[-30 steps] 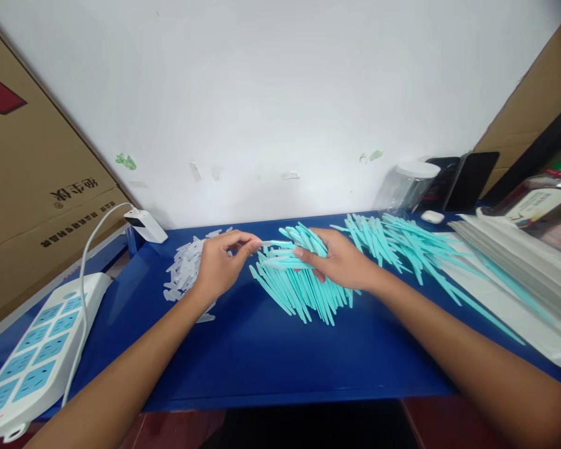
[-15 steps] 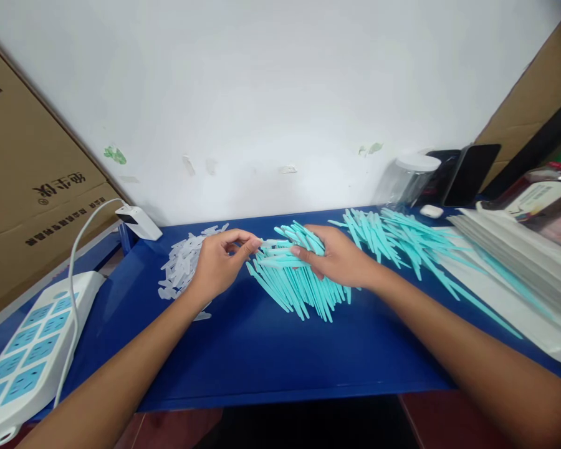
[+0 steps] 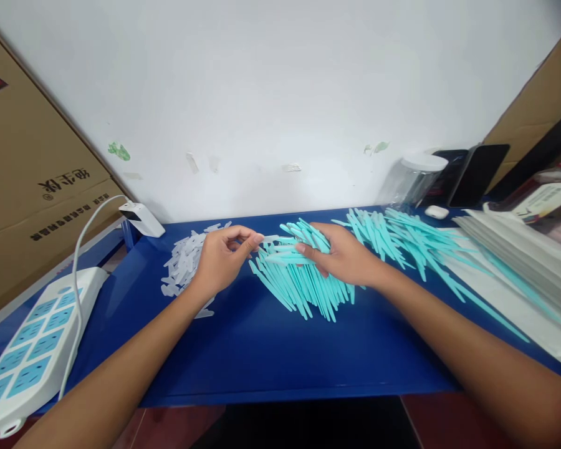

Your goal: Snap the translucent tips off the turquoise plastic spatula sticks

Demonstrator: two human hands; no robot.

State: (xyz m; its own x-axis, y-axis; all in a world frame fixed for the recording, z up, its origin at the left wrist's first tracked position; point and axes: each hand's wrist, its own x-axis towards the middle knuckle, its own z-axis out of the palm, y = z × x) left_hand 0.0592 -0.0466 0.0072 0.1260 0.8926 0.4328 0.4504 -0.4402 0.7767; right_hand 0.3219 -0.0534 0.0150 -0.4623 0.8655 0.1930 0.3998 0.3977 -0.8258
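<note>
My right hand (image 3: 334,252) is wrapped round a bundle of slim turquoise eyebrow razors (image 3: 306,232), their ends pointing left. Between thumb and forefinger, my left hand (image 3: 227,254) pinches a small translucent plastic cap (image 3: 272,239). The cap reaches toward the bundle's left ends; whether it is on a razor I cannot tell. Under and in front of the bundle lies a pile of turquoise razors (image 3: 303,290), fanned out on the blue table (image 3: 262,362). Beside and partly behind my left hand is a heap of translucent caps (image 3: 182,262).
More turquoise razors (image 3: 402,234) lie back right, some over white packets (image 3: 509,255). A clear jar (image 3: 409,184), a phone (image 3: 479,174) and a white earbud case (image 3: 436,212) stand by the wall. At left are a power strip (image 3: 42,337), a charger (image 3: 143,219) and a cardboard box (image 3: 42,162).
The cap in my left fingers now shows more plainly between them and the bundle. My right hand keeps its hold on the razors. The whole view has shifted slightly.
</note>
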